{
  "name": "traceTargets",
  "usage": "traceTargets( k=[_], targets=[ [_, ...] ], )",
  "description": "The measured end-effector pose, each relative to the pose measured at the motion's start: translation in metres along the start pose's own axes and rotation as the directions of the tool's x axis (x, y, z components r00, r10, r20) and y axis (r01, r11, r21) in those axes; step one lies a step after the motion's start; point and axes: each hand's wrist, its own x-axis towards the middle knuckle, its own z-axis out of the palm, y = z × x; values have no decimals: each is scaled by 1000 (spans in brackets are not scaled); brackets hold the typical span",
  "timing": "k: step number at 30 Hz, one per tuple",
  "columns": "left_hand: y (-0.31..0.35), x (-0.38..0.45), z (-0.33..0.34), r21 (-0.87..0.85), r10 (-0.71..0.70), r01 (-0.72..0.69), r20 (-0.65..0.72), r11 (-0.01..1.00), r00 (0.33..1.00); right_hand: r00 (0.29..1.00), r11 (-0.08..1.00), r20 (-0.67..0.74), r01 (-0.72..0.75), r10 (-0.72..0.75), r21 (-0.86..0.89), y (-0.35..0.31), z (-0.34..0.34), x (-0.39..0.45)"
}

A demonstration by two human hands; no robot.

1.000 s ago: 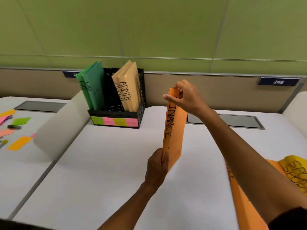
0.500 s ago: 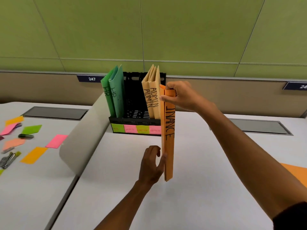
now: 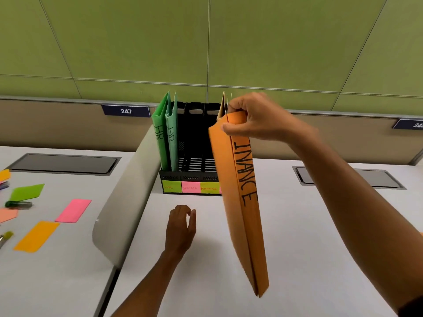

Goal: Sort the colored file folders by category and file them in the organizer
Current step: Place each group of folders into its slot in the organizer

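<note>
My right hand (image 3: 256, 117) pinches the top edge of an orange folder (image 3: 242, 202) marked FINANCE, which hangs upright in the air in front of the black organizer (image 3: 194, 170). Two green HR folders (image 3: 166, 138) stand in the organizer's left slot. Tan folders (image 3: 222, 108) peek out behind my right hand at its right side. Coloured labels (image 3: 191, 187) reading HR, SPORTS and FINANCE run along the organizer's front. My left hand (image 3: 182, 227) hovers over the table, fingers loosely curled, holding nothing.
A curved grey divider (image 3: 123, 202) separates this desk from the left one, where coloured sticky notes (image 3: 73, 210) and markers (image 3: 17, 204) lie. Cable hatches (image 3: 64, 163) are set into both desks. A green wall panel rises behind.
My left hand has let go of the orange folder and dropped away to the left. My right hand has lifted the folder higher, and it now hangs free and tilted.
</note>
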Motion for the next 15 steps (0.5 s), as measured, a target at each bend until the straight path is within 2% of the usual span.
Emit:
traceTargets(
  k=[6,11,15],
  targets=[
    [-16,27,-2,27,-39,38,36,999,999,999,999,-43,-17,18,32,-11,7,34],
    [-27,50,-4,50,-28,27,27,998,999,967,999,-251,-38,36,-2,-6,12,63],
    [-30,68,2,59,-18,14,61,998,998,919,993,-395,-59,14,-101,-2,3,87]
  ],
)
